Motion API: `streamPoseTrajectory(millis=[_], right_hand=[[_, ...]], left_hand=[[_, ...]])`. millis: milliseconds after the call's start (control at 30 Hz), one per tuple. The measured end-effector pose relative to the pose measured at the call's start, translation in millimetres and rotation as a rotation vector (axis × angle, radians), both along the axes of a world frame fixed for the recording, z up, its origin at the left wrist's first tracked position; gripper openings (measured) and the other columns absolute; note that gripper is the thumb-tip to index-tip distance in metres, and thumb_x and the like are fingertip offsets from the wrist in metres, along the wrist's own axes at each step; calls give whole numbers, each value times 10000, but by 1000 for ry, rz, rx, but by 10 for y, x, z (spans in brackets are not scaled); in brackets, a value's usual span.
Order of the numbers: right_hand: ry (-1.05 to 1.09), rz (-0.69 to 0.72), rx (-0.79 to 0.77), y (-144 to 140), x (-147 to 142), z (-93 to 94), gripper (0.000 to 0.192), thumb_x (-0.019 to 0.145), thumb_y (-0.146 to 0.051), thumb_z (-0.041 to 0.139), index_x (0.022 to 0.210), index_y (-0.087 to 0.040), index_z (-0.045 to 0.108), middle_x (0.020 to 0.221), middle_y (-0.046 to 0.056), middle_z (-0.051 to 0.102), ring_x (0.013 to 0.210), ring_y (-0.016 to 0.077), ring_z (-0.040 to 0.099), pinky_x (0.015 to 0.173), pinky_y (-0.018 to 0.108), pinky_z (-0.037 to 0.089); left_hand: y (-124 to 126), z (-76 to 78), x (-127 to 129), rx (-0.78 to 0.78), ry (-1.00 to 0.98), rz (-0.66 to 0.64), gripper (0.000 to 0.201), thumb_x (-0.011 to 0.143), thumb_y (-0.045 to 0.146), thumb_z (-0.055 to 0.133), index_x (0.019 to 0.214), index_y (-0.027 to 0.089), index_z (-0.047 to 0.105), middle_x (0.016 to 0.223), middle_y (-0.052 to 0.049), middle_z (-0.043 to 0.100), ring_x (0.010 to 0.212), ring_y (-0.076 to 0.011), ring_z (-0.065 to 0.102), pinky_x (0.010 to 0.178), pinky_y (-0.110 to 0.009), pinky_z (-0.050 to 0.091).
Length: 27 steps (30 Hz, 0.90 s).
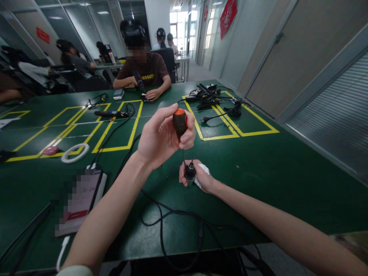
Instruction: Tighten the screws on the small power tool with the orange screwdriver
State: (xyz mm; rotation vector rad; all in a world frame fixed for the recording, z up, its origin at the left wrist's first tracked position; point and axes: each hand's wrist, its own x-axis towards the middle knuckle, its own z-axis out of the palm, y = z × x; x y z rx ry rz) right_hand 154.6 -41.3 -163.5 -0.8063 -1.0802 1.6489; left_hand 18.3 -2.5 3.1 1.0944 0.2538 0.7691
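Note:
My left hand (158, 136) is raised over the table, its fingers closed around the black and orange handle of a screwdriver (180, 124). The screwdriver points downward, and its thin shaft runs toward my right hand (203, 179). That hand is wrapped around a black cylindrical tool part (190, 172) with a ridged collar and a metal nose facing up. Something white shows against the back of the right hand. Whether the screwdriver tip touches the black part, I cannot tell. Tiny loose bits lie on the green table (258, 191) near the hands.
Black cables (178, 211) loop across the table's front. A phone (82, 203) stands at left, near a white ring (75, 153) and a pink object (50, 150). Piled cords (208, 96) lie at back right; a corded black tool (110, 114) lies back left. A co-worker (143, 71) sits opposite.

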Motion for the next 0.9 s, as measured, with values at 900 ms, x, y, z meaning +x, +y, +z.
streamPoseTrajectory(millis=[900], right_hand=[[-12, 0, 20, -7, -1, 18, 468, 862, -577, 604, 618, -177, 611, 482, 19, 606, 429, 144, 553, 472, 267, 465]], left_hand=[[-10, 6, 13, -26, 1, 9, 473, 964, 573, 571, 735, 160, 604, 564, 9, 535, 469, -101, 519, 488, -225, 438]])
